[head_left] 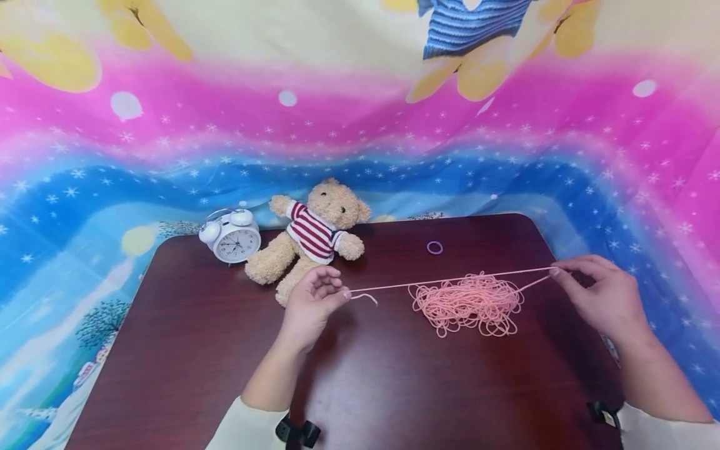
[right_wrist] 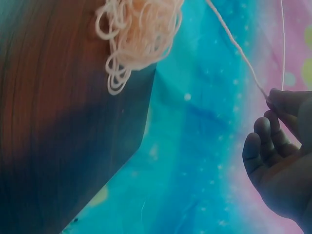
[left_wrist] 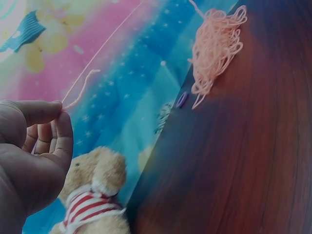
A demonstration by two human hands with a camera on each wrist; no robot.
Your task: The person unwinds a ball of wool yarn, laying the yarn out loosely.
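A loose heap of pink yarn (head_left: 469, 303) lies on the dark wooden table, right of the middle. Its end is pinched between thumb and forefinger of my left hand (head_left: 315, 306), with a short tail hanging past the fingertips. From there a strand runs taut above the heap to my right hand (head_left: 604, 297), which pinches it too. A second length slopes from the right fingertips back down to the heap. In the left wrist view the left hand (left_wrist: 36, 156) shows its other fingers loosely bent; the right wrist view shows the right hand (right_wrist: 280, 151) likewise.
A teddy bear (head_left: 312, 234) in a striped sweater lies at the back of the table (head_left: 371, 387), beside a white twin-bell alarm clock (head_left: 233, 237). Behind the heap is a small purple ring (head_left: 435, 248). A patterned cloth (head_left: 360, 125) hangs around the table.
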